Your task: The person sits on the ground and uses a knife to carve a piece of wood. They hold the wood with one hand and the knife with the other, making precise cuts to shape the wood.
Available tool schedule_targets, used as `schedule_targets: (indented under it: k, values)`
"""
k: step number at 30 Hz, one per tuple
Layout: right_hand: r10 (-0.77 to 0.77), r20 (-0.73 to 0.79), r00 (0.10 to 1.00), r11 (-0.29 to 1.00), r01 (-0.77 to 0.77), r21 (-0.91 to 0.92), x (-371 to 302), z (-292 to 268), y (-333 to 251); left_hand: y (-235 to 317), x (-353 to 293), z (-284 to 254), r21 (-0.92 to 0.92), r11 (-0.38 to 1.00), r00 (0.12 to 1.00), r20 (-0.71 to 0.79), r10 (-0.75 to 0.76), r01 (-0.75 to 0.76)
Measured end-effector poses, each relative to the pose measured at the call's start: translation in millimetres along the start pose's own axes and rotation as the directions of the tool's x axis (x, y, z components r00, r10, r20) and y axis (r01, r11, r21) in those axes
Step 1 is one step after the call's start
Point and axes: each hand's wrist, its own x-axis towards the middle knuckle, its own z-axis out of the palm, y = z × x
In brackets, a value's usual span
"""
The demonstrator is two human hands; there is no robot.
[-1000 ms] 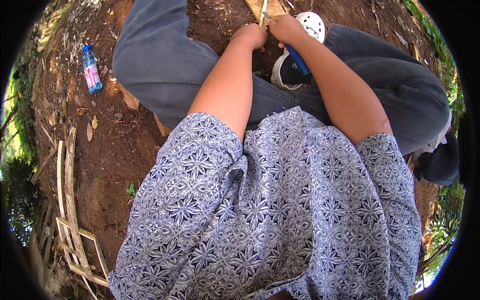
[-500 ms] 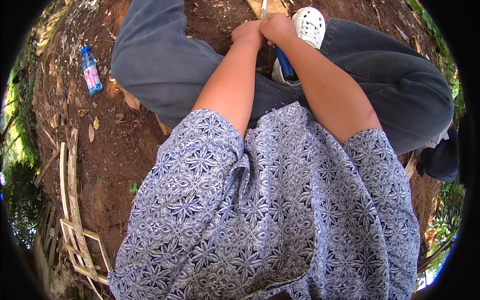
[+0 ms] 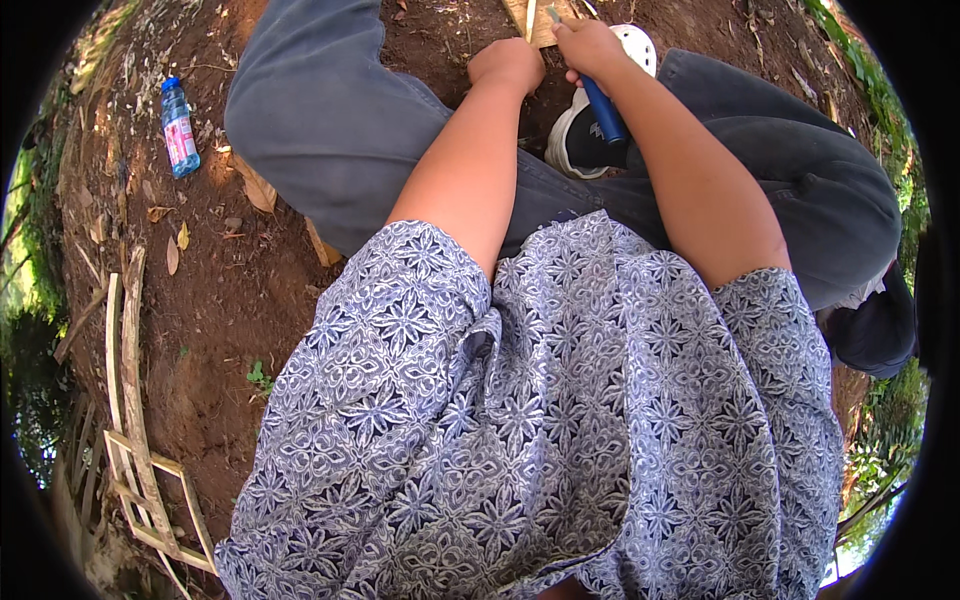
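Left hand: the left hand (image 3: pixel 508 66) is curled into a fist near the top of the view, its fingers (image 3: pixel 520 58) wrapped narrow around the lower end of a thin pale bamboo strip (image 3: pixel 530 20).
Right hand: the right hand (image 3: pixel 590 45) sits just beside the left, fingers closed tight on a blue-handled knife (image 3: pixel 605 112); the handle juts back toward the body below the fist.
Blade: only a short grey tip shows above the right fist, close to the strip; whether it touches cannot be told.
Strip axis: the strip runs away from the person, up to the frame's top edge, with a flat pale piece of split wood (image 3: pixel 545 18) behind it.
Key relation: strip lies left of the blade, both hands equally near.
Ground: bare reddish-brown soil (image 3: pixel 250 290) carries everything; a white and black shoe (image 3: pixel 585 140) lies under the right forearm.
Far left: a small clear plastic bottle with pink label (image 3: pixel 179 127) lies well apart.
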Motion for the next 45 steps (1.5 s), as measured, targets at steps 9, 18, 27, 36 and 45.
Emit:
schedule_targets:
  k: [9,18,27,36,45]
  values:
    - [0.052,0.052,0.997,0.989,-0.044,-0.141,-14,13,-13,9,1,0,0.04,0.997,0.997,-0.018,0.072,-0.071]
    - [0.018,-0.03,0.999,0.992,-0.022,-0.127,0,27,-11,4,-8,-6,0.029,0.995,0.995,0.013,0.096,-0.096]
    - [-0.021,-0.29,0.957,0.997,0.042,0.067,59,-39,-35,7,-9,7,0.022,0.998,0.995,0.089,0.048,-0.051]
    - [-0.101,0.092,0.991,0.974,0.117,-0.192,-6,-4,4,-1,26,14,-0.269,0.963,0.977,0.204,0.064,-0.007]
    - [-0.009,0.001,1.0,0.98,0.009,-0.199,-2,15,0,-4,32,25,-0.062,0.985,0.985,0.054,0.162,-0.159]
